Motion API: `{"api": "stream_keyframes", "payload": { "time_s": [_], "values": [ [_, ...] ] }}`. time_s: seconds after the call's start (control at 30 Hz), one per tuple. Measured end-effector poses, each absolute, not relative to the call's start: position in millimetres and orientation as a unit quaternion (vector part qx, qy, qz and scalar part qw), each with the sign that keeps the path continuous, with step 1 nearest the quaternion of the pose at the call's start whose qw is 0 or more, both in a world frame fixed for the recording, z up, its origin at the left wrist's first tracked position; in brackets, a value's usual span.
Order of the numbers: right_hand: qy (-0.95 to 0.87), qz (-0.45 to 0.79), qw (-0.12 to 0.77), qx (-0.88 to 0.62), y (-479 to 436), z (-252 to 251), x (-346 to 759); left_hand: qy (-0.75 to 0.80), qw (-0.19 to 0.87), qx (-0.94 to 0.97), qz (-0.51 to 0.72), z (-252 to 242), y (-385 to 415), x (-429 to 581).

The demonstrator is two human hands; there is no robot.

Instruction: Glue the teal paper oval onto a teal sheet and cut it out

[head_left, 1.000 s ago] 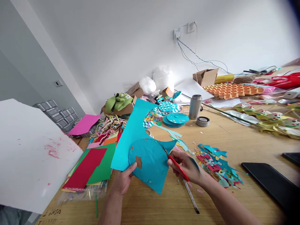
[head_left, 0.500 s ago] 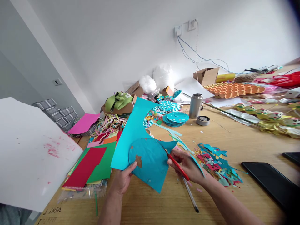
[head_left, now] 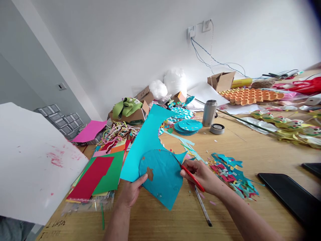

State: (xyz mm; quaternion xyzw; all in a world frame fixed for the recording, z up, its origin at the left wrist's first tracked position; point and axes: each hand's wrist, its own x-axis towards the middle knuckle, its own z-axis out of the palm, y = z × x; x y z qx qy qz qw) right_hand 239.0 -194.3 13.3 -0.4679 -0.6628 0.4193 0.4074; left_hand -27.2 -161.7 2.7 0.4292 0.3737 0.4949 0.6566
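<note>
My left hand grips a blue paper disc together with a larger sheet of blue paper, thumb on top beside a brown patch. The sheet has a curved bite cut from its right side. In my right hand are red-handled scissors, their blades at the disc's upper right edge. A pointed flap of blue paper sticks up by the blades. Beneath my right hand a pen lies on the wooden table.
A stack of blue discs, a metal flask and its lid stand farther back. Paper scraps and a black phone lie to the right. Coloured paper sheets and a white board are at left.
The blue sheet and disc have shifted slightly right and turned a little. The scissors stay at the disc's edge, and the strip that lay over my right wrist no longer shows there.
</note>
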Motion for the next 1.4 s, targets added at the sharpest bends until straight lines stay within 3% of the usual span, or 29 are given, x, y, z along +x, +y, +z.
{"api": "stream_keyframes", "payload": {
  "time_s": [0.93,1.17,1.4],
  "values": [
    [-0.678,0.408,0.398,-0.465,-195.3,19.1,241.3,0.36,0.647,0.481,0.468,2.1,-162.5,-29.2],
    [-0.681,0.357,0.418,-0.484,-191.3,12.6,243.2,0.36,0.655,0.469,0.471,3.3,-162.8,-30.2],
    [-0.685,0.366,0.387,-0.497,-192.0,14.2,242.4,0.385,0.642,0.447,0.49,6.6,-161.9,-27.6]
  ]
}}
